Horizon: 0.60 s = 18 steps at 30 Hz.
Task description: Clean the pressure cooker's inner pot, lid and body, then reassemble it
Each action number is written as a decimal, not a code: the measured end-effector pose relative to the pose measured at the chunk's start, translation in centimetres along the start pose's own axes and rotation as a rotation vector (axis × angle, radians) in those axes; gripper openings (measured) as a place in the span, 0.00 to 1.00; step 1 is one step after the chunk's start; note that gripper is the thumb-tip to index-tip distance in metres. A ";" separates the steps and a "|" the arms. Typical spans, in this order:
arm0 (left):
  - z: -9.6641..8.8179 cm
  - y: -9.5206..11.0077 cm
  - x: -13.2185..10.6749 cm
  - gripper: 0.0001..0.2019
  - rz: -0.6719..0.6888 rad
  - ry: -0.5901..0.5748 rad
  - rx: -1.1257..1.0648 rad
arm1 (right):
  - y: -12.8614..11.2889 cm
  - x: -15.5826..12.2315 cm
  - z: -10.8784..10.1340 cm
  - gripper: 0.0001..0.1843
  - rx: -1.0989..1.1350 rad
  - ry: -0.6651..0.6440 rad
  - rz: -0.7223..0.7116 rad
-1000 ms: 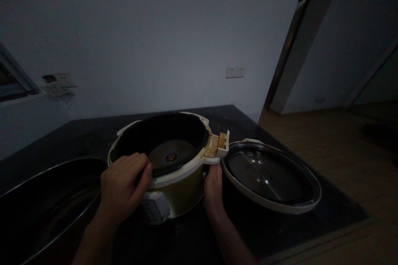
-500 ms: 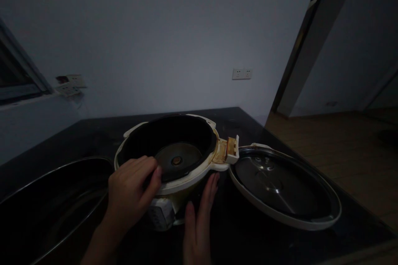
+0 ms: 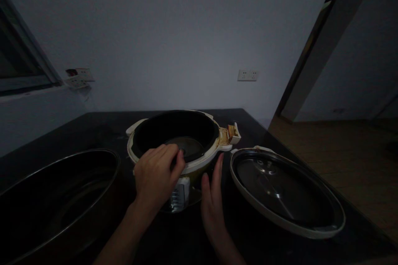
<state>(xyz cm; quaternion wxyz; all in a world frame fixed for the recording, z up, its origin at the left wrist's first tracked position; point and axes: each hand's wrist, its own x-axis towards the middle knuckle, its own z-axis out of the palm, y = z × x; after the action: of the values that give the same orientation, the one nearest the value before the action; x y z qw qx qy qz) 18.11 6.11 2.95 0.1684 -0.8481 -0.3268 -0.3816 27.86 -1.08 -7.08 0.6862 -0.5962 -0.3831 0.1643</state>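
Observation:
An electric cooker (image 3: 203,160) with a white rim, dark inside and without its lid, stands in front of me on the dark counter. My left hand (image 3: 157,169) is closed over its near rim, fingers bent inward and thumb beside them. The fingertips are hidden. My right hand (image 3: 214,196) is held upright with fingers stretched out, by the cooker's outer right side; dim light hides whether the palm touches it. A stained hinge bracket (image 3: 229,134) juts from the right of the rim. Low on the front is a pale control panel (image 3: 180,194).
A round lid (image 3: 287,190) with a pale edge lies on the right of the counter (image 3: 105,126). At left stands a large dark pot (image 3: 115,163) with a shiny rim. A wall with a socket (image 3: 248,75) rises behind.
The cooker sits somewhat farther from me, and its control panel has shifted right and away. Both my hands have moved forward and right along with it. The view has also shifted slightly.

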 end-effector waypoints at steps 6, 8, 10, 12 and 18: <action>0.8 1.8 0.7 0.13 -0.069 0.002 0.043 | -0.3 2.4 -0.4 0.37 0.076 0.042 0.018; 0.9 2.2 0.9 0.13 -0.081 -0.003 0.036 | -0.4 2.7 -0.6 0.37 0.085 0.040 0.018; 1.0 2.4 0.9 0.12 -0.089 -0.006 0.030 | -0.6 2.1 -0.8 0.36 0.078 0.025 0.015; 1.0 2.4 1.0 0.12 -0.092 -0.005 0.025 | -0.6 0.7 -0.6 0.36 0.055 0.010 0.023; 0.9 2.3 0.9 0.13 -0.092 -0.012 0.018 | -0.3 -3.1 1.0 0.35 -0.015 -0.004 0.038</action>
<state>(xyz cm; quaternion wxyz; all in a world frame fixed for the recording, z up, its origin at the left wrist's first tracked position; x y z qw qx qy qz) 20.59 5.32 3.01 0.1564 -0.8327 -0.3701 -0.3809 25.09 -2.58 -7.78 0.6777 -0.6082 -0.3741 0.1755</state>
